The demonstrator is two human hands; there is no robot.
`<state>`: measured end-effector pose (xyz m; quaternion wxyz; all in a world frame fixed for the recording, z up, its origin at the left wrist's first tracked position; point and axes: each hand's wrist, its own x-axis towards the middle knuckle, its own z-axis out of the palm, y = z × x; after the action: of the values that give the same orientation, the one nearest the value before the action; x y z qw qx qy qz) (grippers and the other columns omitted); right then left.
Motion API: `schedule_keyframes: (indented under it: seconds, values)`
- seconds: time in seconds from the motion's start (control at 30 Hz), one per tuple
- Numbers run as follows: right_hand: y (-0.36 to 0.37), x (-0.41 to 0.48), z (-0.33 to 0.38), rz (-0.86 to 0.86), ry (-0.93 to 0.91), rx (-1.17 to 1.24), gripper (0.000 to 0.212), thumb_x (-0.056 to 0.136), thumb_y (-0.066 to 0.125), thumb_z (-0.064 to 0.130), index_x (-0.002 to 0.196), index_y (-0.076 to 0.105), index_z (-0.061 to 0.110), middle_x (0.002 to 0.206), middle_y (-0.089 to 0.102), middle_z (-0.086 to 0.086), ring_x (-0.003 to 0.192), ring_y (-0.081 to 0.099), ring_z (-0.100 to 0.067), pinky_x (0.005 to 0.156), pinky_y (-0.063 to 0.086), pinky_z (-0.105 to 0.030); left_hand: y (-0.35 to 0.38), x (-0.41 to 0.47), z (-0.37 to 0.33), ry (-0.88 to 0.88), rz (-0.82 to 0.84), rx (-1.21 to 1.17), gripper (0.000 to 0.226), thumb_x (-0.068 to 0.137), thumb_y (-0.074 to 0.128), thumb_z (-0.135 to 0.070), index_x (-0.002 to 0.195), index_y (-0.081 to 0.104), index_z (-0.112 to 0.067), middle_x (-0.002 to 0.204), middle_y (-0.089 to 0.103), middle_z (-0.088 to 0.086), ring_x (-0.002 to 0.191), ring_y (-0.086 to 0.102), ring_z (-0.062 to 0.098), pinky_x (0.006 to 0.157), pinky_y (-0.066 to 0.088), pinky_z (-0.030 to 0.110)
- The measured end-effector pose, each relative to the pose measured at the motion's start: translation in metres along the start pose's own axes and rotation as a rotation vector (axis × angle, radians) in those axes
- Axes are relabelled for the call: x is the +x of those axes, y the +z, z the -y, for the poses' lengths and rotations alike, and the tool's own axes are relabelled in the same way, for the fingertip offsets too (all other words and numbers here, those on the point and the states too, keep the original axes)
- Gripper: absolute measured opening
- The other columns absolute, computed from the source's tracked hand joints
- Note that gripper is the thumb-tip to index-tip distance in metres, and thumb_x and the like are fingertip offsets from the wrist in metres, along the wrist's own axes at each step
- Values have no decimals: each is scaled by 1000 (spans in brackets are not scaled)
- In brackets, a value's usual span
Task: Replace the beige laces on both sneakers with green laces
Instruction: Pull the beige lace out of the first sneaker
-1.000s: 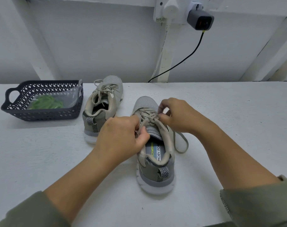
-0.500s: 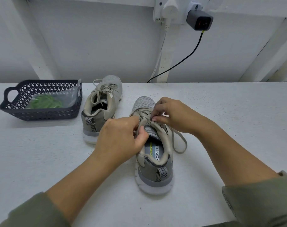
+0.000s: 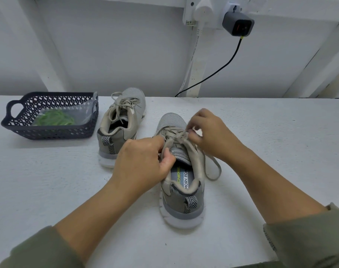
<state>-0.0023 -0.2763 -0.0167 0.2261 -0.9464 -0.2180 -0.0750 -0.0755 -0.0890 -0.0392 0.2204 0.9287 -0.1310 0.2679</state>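
step: untying beige lace (image 3: 176,134) | near sneaker (image 3: 182,202) on tabletop (image 3: 271,151), heel toward person, toe away | right hand (image 3: 210,132) fingers pinch lace at knot (the closer hand) | left hand (image 3: 143,163) grips sneaker's left collar, just behind knot | green laces (image 3: 55,118) in basket (image 3: 48,133), far left

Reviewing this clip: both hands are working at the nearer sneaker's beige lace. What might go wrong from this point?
1. The right hand pinches the beige lace at its knot. Pulling the wrong strand may tighten the knot rather than free it.
2. The left hand grips the near sneaker only at its opening. A hard tug might drag or tip the shoe on the table.
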Motion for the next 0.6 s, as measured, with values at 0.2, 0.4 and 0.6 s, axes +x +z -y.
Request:
schedule_keyframes:
  seconds: [0.2, 0.4, 0.6]
  values:
    - [-4, 1, 6, 96, 160, -34, 27, 93, 55, 18, 117, 66, 20, 119, 53, -2, 99, 55, -17, 72, 38, -17, 0, 0, -3, -13, -4, -2, 25, 76, 50, -33, 58, 47, -16, 46, 47, -2, 43, 48, 24, 48, 36, 27]
    - [-13, 4, 14, 236, -136, -105, 20, 93, 60, 18, 109, 72, 17, 107, 61, -4, 97, 59, -21, 81, 42, -27, 0, -2, -7, -19, -20, 8, 20, 76, 55, -32, 68, 58, -14, 48, 53, -3, 45, 53, 24, 50, 42, 30]
    - [-5, -1, -11, 62, 80, -244, 19, 95, 50, 10, 105, 65, 6, 103, 52, -10, 86, 55, -27, 74, 47, -36, 0, -5, -5, 34, -55, -91, 14, 80, 64, -19, 92, 69, -18, 64, 61, -5, 56, 59, 19, 50, 50, 35]
